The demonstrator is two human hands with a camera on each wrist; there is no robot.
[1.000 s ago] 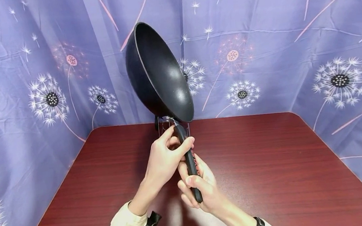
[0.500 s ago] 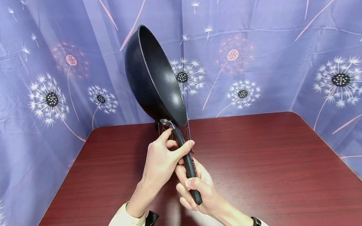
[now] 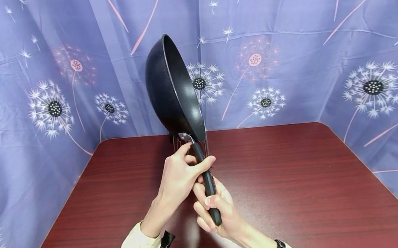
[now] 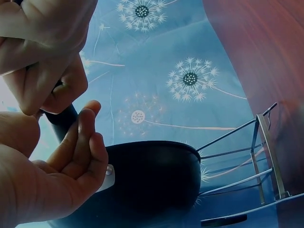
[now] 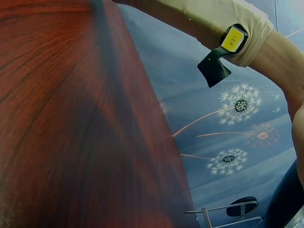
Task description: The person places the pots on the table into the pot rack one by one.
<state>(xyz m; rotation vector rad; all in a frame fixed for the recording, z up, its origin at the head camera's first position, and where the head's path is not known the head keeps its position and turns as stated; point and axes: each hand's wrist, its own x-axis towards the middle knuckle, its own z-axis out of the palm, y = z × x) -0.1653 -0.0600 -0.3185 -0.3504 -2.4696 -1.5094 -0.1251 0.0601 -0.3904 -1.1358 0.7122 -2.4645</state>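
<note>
A black wok [image 3: 160, 87] is held up on edge, its bowl at the far end and its open side facing right. My left hand [image 3: 180, 176] pinches the upper part of its black handle [image 3: 210, 185], close under the metal bracket [image 3: 185, 136]. Lower down, my right hand [image 3: 224, 208] grips the handle near its end, thumb lying across it. The left wrist view shows the wok's dark side [image 4: 147, 185] with a wire rack [image 4: 266, 159] beyond it, the rack's wires meeting the rim in that view. In the head view, the wok and hands mostly hide this rack.
The reddish-brown wooden table [image 3: 292, 183] extends to both sides of the hands. A blue curtain [image 3: 282, 18] with dandelion prints surrounds its back and sides. A black strap mount with a yellow label [image 5: 233, 40] sits on the left wrist. The rack's wire frame [image 5: 228, 209] also shows low in the right wrist view.
The wok has turned so that less of its inside shows, and its bowl has sunk slightly with its top edge shifting right. Both hands have kept their hold on the handle.
</note>
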